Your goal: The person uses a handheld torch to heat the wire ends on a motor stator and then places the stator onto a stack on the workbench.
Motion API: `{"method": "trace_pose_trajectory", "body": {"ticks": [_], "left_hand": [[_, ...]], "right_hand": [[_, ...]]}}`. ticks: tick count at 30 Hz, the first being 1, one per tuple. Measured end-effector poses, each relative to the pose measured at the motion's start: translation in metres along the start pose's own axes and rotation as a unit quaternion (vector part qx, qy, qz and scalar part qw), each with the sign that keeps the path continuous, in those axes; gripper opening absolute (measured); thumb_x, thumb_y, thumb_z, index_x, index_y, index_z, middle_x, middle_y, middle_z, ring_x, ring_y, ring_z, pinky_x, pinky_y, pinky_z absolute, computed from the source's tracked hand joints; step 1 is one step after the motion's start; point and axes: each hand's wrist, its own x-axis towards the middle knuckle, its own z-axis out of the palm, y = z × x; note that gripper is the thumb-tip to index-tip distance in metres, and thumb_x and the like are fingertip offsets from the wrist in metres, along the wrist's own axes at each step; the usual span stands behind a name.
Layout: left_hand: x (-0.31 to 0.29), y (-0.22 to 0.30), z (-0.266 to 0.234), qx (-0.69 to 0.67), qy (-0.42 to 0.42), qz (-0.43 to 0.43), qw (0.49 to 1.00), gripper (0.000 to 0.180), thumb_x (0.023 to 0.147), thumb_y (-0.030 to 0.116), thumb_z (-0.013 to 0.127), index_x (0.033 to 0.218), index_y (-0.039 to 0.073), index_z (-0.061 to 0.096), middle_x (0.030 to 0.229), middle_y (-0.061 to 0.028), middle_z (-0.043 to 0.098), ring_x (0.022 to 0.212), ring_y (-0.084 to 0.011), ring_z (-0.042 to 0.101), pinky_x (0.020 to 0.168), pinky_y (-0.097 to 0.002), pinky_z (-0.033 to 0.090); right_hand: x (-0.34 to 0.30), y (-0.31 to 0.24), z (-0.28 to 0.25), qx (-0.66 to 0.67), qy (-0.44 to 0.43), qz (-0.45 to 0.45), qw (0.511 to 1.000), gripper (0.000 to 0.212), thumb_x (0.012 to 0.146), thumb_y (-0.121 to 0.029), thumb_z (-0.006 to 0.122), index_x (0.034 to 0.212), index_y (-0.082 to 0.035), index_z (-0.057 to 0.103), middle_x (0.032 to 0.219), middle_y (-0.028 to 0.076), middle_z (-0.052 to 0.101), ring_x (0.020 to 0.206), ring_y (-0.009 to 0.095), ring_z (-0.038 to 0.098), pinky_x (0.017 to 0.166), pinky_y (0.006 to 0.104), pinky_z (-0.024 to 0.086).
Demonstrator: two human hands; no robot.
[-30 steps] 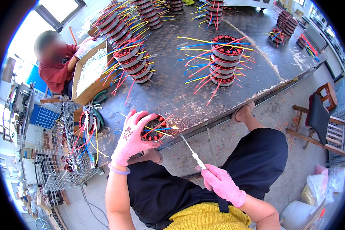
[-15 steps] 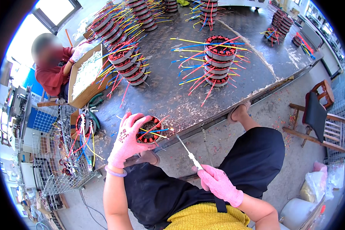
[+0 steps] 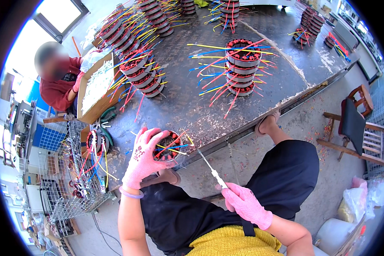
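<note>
At the table's near edge my left hand (image 3: 143, 158), in a pink glove, grips a wound motor stator (image 3: 176, 149). Red, blue and yellow leads stick out across the stator's opening toward the right. My right hand (image 3: 246, 205), gloved in pink too, is closed on the white handle of a thin metal rod tool (image 3: 216, 177). The rod points up and left, its tip close to the lead ends on the stator's right side. Whether the tip touches a lead I cannot tell.
Stacked stators (image 3: 243, 70) with splayed leads stand on the dark table (image 3: 187, 98); more stacks (image 3: 143, 74) rise at the far left. Pliers (image 3: 108, 114) lie beside a cardboard box (image 3: 91, 112). A co-worker (image 3: 57, 87) sits behind the box. A wire basket (image 3: 66, 200) and chair (image 3: 352, 128) flank me.
A small bright glow at the lead ends near the rod tip is gone. My hands have barely shifted. The co-worker's hand has moved down behind the box.
</note>
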Motion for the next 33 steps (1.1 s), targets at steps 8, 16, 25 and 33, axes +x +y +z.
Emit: {"method": "trace_pose_trajectory", "body": {"ticks": [8,16,25,33], "left_hand": [[0.001,0.005,-0.001,0.005,0.007,0.001,1.000,0.088,0.049,0.024,0.092,0.130,0.011,0.059,0.130,-0.0121,0.056,0.130,-0.0382,0.046,0.119,-0.0508,0.029],[0.000,0.004,-0.001,0.007,0.010,0.001,1.000,0.089,0.048,0.025,0.092,0.130,0.011,0.059,0.130,-0.0120,0.056,0.131,-0.0379,0.046,0.119,-0.0507,0.029],[0.001,0.005,-0.002,0.010,-0.003,-0.004,1.000,0.085,0.055,0.031,0.091,0.132,0.012,0.058,0.130,-0.0130,0.055,0.129,-0.0377,0.047,0.120,-0.0528,0.026],[0.001,0.006,-0.002,0.008,0.005,0.000,1.000,0.085,0.055,0.031,0.091,0.131,0.012,0.059,0.130,-0.0128,0.055,0.129,-0.0377,0.048,0.120,-0.0530,0.026]], "right_hand": [[-0.004,-0.014,0.002,-0.004,-0.004,0.036,0.999,0.039,0.106,-0.029,0.049,0.130,0.000,0.058,0.067,-0.003,0.049,0.058,0.005,0.042,0.053,0.0233,0.034],[-0.002,-0.007,0.001,-0.012,-0.004,0.011,1.000,0.038,0.106,-0.027,0.049,0.131,0.001,0.058,0.067,-0.002,0.048,0.059,0.005,0.043,0.054,0.0239,0.035],[-0.001,-0.004,0.000,-0.009,-0.007,0.012,1.000,0.037,0.105,-0.027,0.049,0.128,0.001,0.058,0.066,-0.002,0.050,0.059,0.006,0.046,0.055,0.0249,0.039],[-0.001,-0.010,0.000,-0.032,-0.013,0.002,0.999,0.037,0.105,-0.027,0.049,0.129,0.001,0.058,0.067,-0.001,0.050,0.058,0.006,0.046,0.055,0.0253,0.040]]}}
